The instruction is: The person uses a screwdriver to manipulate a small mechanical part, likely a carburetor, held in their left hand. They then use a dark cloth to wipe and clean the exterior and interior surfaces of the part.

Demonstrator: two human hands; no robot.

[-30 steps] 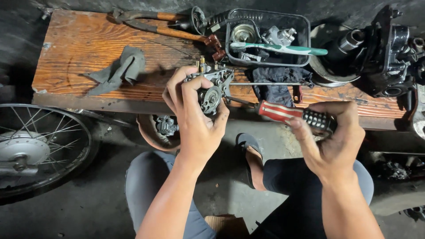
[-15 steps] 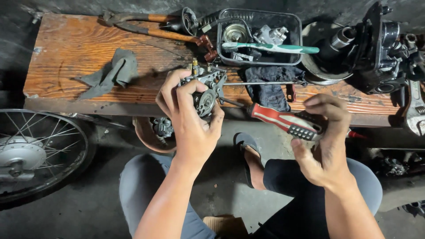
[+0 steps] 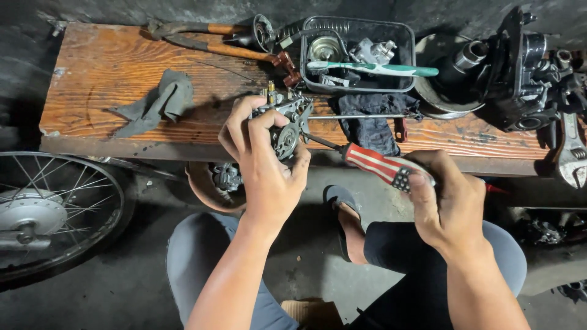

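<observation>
While we look down past our knees, our left hand (image 3: 266, 162) is closed around a small grey metal carburettor body (image 3: 287, 125), fingers curled over its left side and thumb beneath, holding it just above the near edge of the worn orange wooden table (image 3: 116, 73). Our right hand (image 3: 449, 201) grips the red-and-white striped handle of a screwdriver (image 3: 376, 165), fist shut around its black chequered butt. The screwdriver's long axis runs slantwise, from low right at the handle up to the left, and its thin dark shaft points into the carburettor's right flank; the tip seems to touch the metal, though the exact seat is too small for us to tell. The carburettor's brass fittings stick up toward the far side of the table.

Behind it lies a dark blue rag (image 3: 370, 119) with a thin steel rod (image 3: 361, 116) across it. Farther back stands a black rectangular plastic tray (image 3: 403, 33) of metal parts, a green and white toothbrush (image 3: 379, 69) resting on its near rim. A crumpled grey cloth (image 3: 156, 101) lies at the left, wooden-handled tools (image 3: 226, 40) along the far edge, and a dark engine block (image 3: 526, 67) at the right. A spoked wheel (image 3: 52, 214) rests on the floor at the left.
</observation>
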